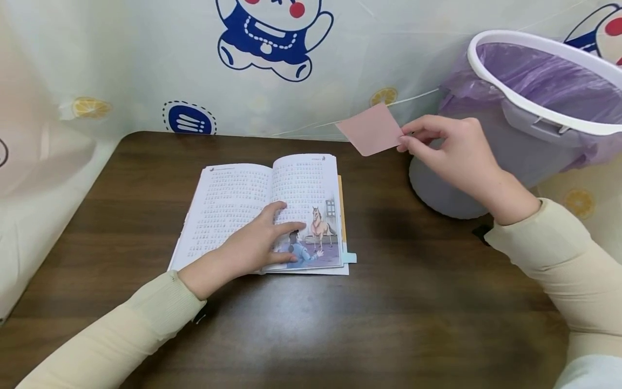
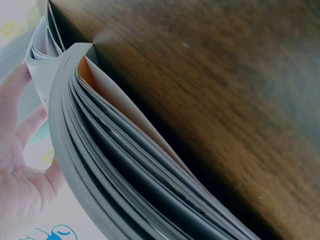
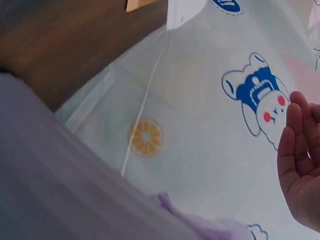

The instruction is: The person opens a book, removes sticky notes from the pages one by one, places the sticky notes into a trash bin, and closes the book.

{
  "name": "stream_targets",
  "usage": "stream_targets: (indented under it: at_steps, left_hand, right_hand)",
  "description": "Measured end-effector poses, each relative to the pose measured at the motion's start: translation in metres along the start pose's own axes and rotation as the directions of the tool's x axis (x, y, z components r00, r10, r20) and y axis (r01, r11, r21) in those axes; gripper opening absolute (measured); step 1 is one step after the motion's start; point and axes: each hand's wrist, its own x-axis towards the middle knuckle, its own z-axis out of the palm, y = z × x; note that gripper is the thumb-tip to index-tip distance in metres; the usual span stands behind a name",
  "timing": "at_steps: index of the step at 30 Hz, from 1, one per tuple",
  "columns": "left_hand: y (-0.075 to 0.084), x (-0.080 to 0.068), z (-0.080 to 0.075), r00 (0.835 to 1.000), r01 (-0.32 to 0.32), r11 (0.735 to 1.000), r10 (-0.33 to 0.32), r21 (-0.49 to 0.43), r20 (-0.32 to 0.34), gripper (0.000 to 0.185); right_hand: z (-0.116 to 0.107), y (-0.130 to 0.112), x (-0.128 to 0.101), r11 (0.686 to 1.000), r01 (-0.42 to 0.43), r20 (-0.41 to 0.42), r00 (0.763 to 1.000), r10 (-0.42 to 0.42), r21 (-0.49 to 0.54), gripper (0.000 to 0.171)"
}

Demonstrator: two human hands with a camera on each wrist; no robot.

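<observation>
An open book lies on the brown table, printed text on both pages and a picture of a horse and a person at the lower right. Spread over its middle, my left hand rests on the pages, fingers apart. A light blue tab sticks out from the book's right edge. In the air beyond the book, my right hand pinches a square pink sticky note by one corner between thumb and fingers. The left wrist view shows the book's page edges close up, with the left hand at the far left.
A grey bin with a white rim and a purple liner stands at the back right, just behind the right hand. Behind the table hangs a pale curtain with cartoon figures and orange slices.
</observation>
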Motion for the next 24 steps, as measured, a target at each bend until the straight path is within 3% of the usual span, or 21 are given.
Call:
stream_targets:
  at_steps: [4, 9, 14, 19, 20, 24]
  left_hand:
    - [-0.001, 0.0, 0.0, 1.0, 0.006, 1.0, -0.006, 0.004, 0.002, 0.062]
    - [-0.001, 0.001, 0.001, 1.0, 0.006, 1.0, -0.006, 0.001, 0.0, 0.063]
    - [-0.001, 0.001, 0.0, 1.0, 0.008, 1.0, -0.008, 0.002, -0.003, 0.063]
    - [-0.001, 0.001, -0.002, 1.0, 0.017, 1.0, -0.017, 0.001, 0.004, 0.063]
    - [-0.001, 0.001, -0.002, 1.0, 0.018, 1.0, -0.018, 0.001, 0.005, 0.062]
    - [-0.001, 0.001, -0.001, 1.0, 0.017, 1.0, -0.017, 0.0, 0.009, 0.062]
  right_hand:
    - [-0.018, -0.005, 0.002, 0.995, -0.078, -0.016, 0.997, 0.079, 0.057, 0.007]
    - [-0.042, -0.005, 0.003, 0.962, -0.176, -0.059, 0.98, 0.192, 0.21, 0.007]
    - [-0.065, 0.0, 0.003, 0.873, -0.168, -0.112, 0.963, 0.245, 0.457, 0.01]
    - [-0.088, 0.007, 0.001, 0.887, -0.239, -0.193, 0.923, 0.334, 0.395, 0.021]
    - [-0.091, 0.01, 0.0, 0.902, -0.259, -0.213, 0.914, 0.344, 0.346, 0.022]
    - [-0.104, 0.028, -0.003, 0.892, -0.288, -0.271, 0.88, 0.389, 0.348, 0.026]
